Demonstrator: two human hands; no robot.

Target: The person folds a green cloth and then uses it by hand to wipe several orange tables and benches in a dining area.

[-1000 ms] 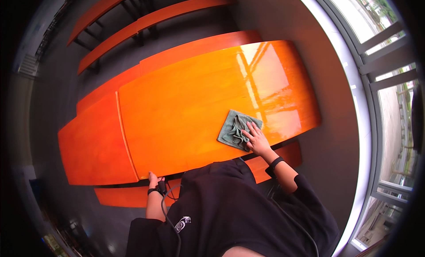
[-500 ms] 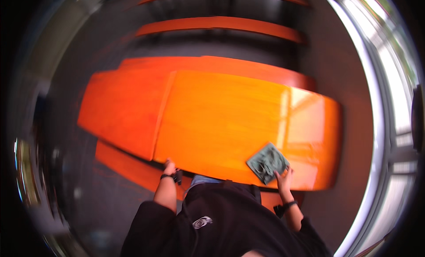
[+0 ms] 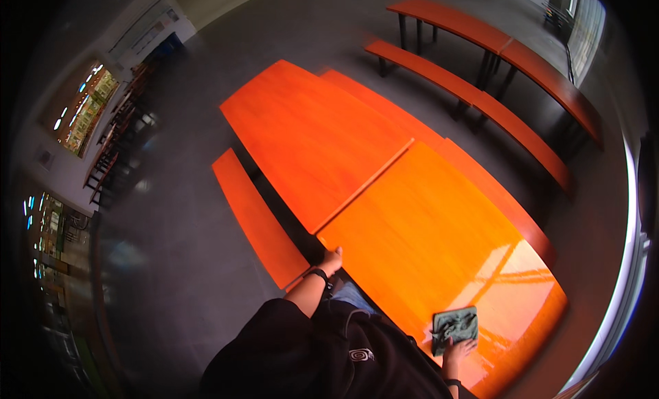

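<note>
A folded, crumpled grey-green cloth [image 3: 454, 325] lies on the glossy orange table [image 3: 425, 220], close to its near edge. My right hand [image 3: 458, 352] is at the cloth's near side, thumb and fingers on it and holding it against the tabletop. Further left, my left hand [image 3: 331, 261] is closed at the table's near edge, just right of the seam where a second orange table [image 3: 309, 138] adjoins. Its thumb shows at the edge, while most of the other fingers are hidden.
An orange bench [image 3: 257, 220] runs along the near left side, and another bench [image 3: 398, 110] along the far side. More benches [image 3: 425, 69] and a long table [image 3: 453, 21] stand at the back right. Window light reflects off the right part of the tabletop.
The view has turned left, so the tables now slant across it and the room at left shows. My right hand remains at the cloth, my left hand at the table edge.
</note>
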